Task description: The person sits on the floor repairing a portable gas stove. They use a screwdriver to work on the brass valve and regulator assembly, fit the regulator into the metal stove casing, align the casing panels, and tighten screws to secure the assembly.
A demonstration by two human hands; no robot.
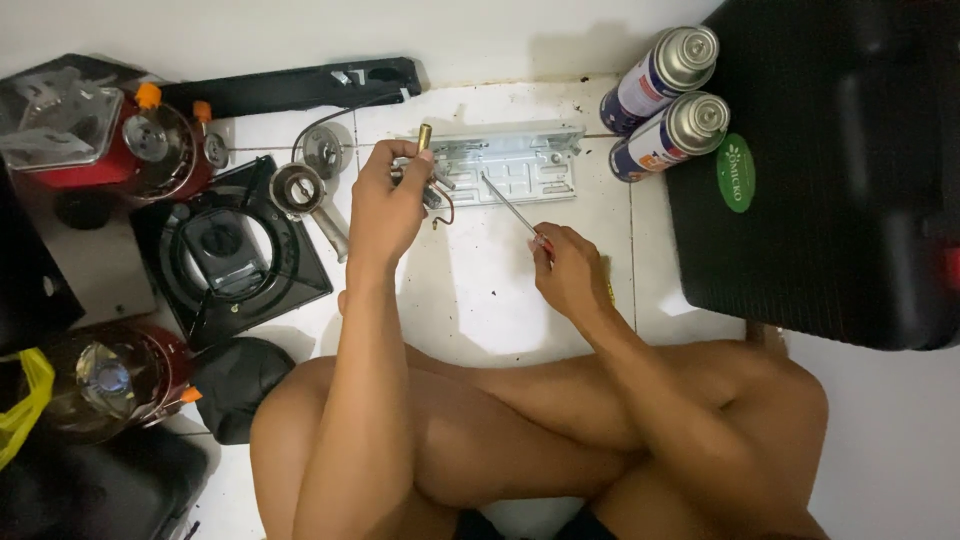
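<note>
We count two gas canisters [665, 68] lying side by side on the white tiled floor, each with a silver top. We see two hands at work, a left hand [385, 205] and a right hand [568, 270], and one screwdriver [515, 213]. There is one grey metal plate [520, 160], one small brass fitting [424, 136], and one black square stove top [230, 255]. We count two red burner units [120, 145], one above and one below, one loose burner head [298, 188], and one large black case [830, 170].
</note>
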